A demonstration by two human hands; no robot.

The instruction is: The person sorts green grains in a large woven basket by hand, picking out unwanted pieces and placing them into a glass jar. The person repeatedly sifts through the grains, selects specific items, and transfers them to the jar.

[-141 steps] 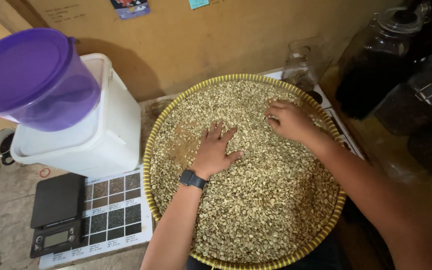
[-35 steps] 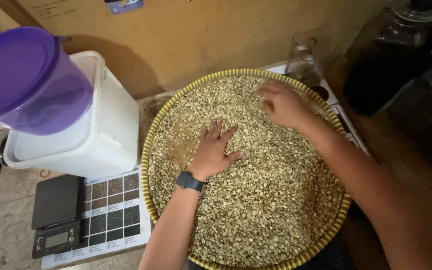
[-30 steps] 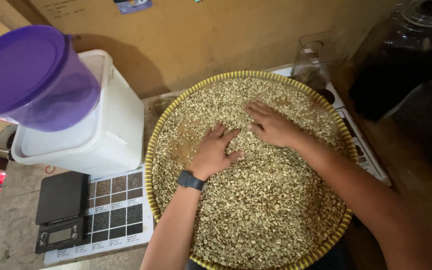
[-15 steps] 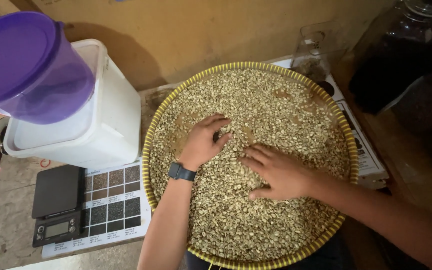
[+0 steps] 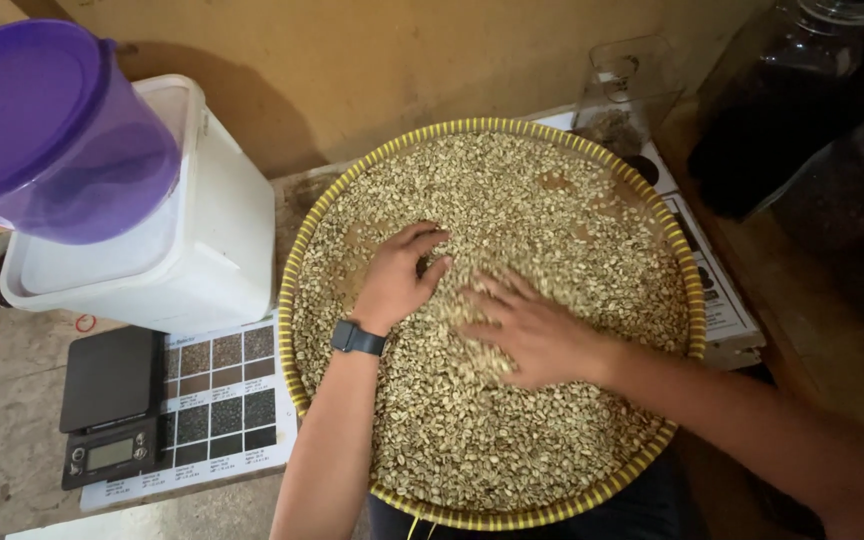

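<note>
Resting both hands on the beans [image 5: 552, 200], we keep them flat and holding nothing. Our left hand [image 5: 397, 280] lies palm down near the tray's centre, fingers slightly curled and loosely apart, a black watch [image 5: 357, 338] on its wrist. Our right hand [image 5: 532, 335] sits just beside it at 4 o'clock, fingers spread wide, some beans lying over the fingertips. The beans fill the round woven tray [image 5: 297, 270] almost to its yellow rim, with bare patches at 10 and 1 o'clock. At 9 o'clock a white tub [image 5: 212, 250] stands close to the rim, a purple lid [image 5: 32, 110] above it. A black scale [image 5: 110, 405] lies at 8 o'clock on a chart [image 5: 227, 400]. Dark jars [image 5: 782, 130] crowd 2 o'clock; the rim at 6 o'clock overhangs the surface [image 5: 12, 450].
</note>
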